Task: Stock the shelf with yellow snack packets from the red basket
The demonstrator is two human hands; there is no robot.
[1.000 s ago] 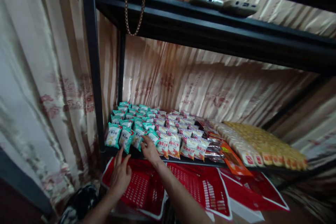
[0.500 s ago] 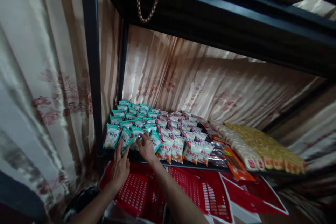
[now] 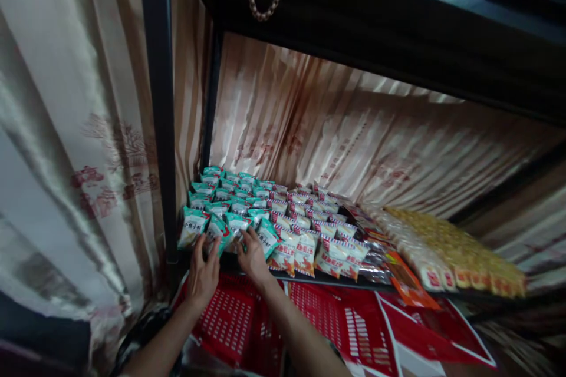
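Small teal-and-white snack packets (image 3: 194, 225) stand in rows at the left end of a dark shelf. My left hand (image 3: 204, 275) is at the front row, its fingers apart and touching the lower part of a leaning teal packet (image 3: 218, 228). Just to the right, my right hand (image 3: 254, 259) has its bent fingers against the front of another teal packet (image 3: 237, 222); the fingers look apart, not wrapped round it. One more teal packet (image 3: 267, 237) tilts beside my right hand. White packets with striped edges (image 3: 332, 256) adjoin the teal ones.
Farther right lie dark packs, an orange packet (image 3: 411, 283), white-wrapped packs (image 3: 413, 247) and yellow packs (image 3: 460, 247). Red printed sheets (image 3: 336, 318) hang below the shelf's front. A dark post (image 3: 160, 100) stands left, a chain (image 3: 265, 15) hangs above, and curtains (image 3: 292, 106) close the back.
The view has shifted slightly, so the shelf sits a little farther right. My right fingers have moved off the middle packet's face toward its lower right side. My left hand stays by the same packet.
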